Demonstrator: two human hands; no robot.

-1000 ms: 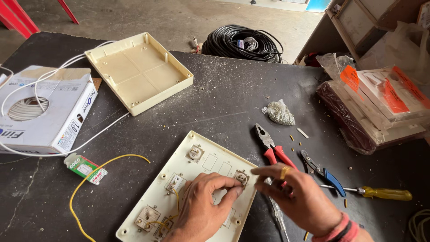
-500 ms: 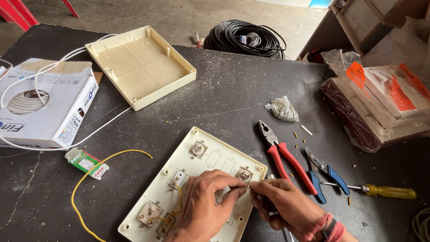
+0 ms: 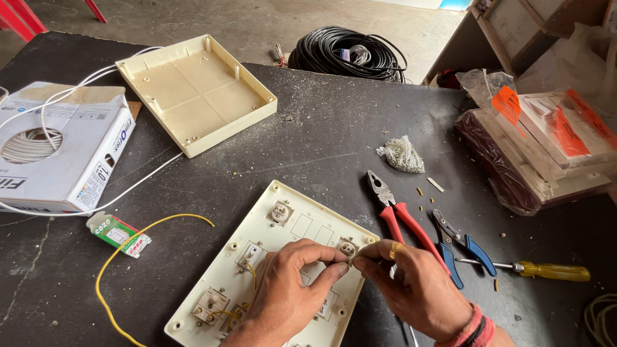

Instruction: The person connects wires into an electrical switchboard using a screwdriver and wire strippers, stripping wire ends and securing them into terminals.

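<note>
Two hands meet over the plate (image 3: 283, 257), a cream switch plate lying back-up on the table (image 3: 321, 148) at 6 o'clock. L hand (image 3: 289, 295) has fingers pinched at the socket (image 3: 347, 247) near the plate's 3 o'clock edge. R hand (image 3: 418, 289) has thumb & forefinger closed at the same spot; whatever's pinched is too small to tell, maybe a wire end or screw. Vs 1 s ago, R hand has come in from the pliers (image 3: 398, 215) side & now touches L fingertips, so both have closed in on that one socket & the fiddly fitting there looks under way. Pliers lie untouched at 3 o'clock, cutters (image 3: 459, 247) & screwdriver (image 3: 546, 270) just beyond. Yellow wire (image 3: 122, 257) loops at 9 o'clock, beside a small green pack (image 3: 119, 234). Box base (image 3: 196, 93) sits at 11 o'clock, wire carton (image 3: 58, 151) at 9–10, black cable coil (image 3: 347, 54) at 12, screw bag (image 3: 402, 154) at 1
</note>
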